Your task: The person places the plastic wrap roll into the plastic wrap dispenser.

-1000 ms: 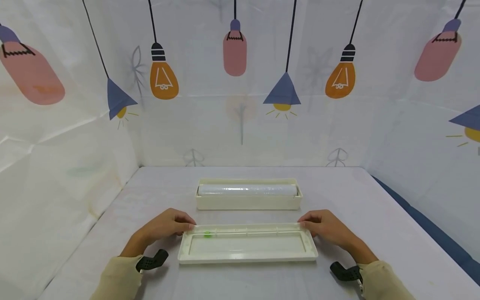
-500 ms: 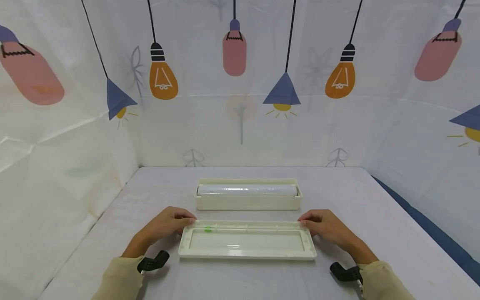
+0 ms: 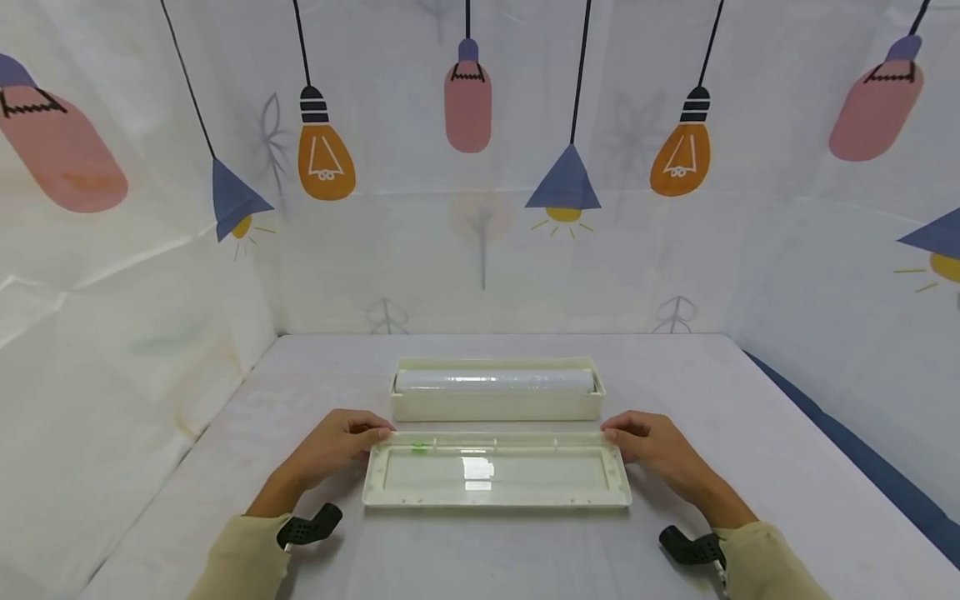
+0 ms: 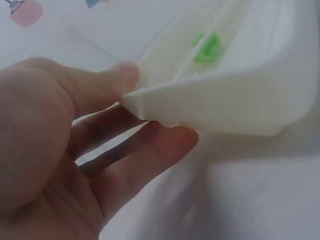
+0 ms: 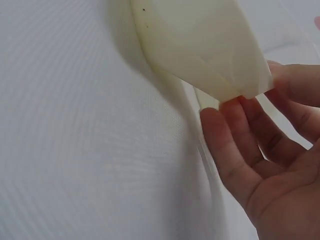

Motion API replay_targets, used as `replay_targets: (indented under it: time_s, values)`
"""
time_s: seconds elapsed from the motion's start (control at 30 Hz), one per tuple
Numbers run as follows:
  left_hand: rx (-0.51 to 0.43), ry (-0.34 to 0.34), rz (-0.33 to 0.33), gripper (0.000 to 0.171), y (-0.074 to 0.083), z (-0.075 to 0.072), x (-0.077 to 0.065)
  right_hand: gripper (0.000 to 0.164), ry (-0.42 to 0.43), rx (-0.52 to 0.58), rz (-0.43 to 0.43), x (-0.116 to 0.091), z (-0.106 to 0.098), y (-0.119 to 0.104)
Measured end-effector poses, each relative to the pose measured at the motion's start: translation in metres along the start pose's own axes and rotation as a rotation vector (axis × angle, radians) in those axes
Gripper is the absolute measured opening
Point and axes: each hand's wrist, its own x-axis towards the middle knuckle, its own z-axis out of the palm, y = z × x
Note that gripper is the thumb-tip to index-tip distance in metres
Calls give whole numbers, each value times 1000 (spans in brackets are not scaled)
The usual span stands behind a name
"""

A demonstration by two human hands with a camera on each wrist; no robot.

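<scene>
Both hands pinch the cream lid (image 3: 497, 472) at its far corners: left hand (image 3: 339, 446) at the left end, right hand (image 3: 654, 450) at the right end. Lid is on the surface (image 3: 750, 433), near edge down, just in front of the tray (image 3: 497, 406) w/ cling-film roll (image 3: 495, 381).

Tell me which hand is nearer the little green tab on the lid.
Left. The left hand grips the lid at the corner beside the green tab; the right hand grips the opposite far corner.

Staged tabletop booth (image 3: 675, 367), lamp-printed backdrop (image 3: 480, 208)
</scene>
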Motion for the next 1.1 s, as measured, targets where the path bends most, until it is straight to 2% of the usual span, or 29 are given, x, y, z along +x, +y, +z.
replay_targets:
  time_s: [0.17, 0.27, 0.5, 0.77, 1.1]
  values:
    - [-17, 62, -11, 27, 2, 2, 2, 38, 79, 34, 47, 1, 0, -3]
    - [-19, 94, -27, 26, 5, 4, 2, 43, 92, 47, 70, 2, 0, -4]
    - [-25, 149, -35, 21, 9, 7, 0, 51, -9, 28, 81, 0, -3, -2]
    - [4, 256, -24, 20, 15, 9, 1, 67, -149, 93, 85, 1, -4, -4]
    - [-54, 279, 12, 33, 15, 5, -1, 64, -142, 118, 58, 0, -3, -5]
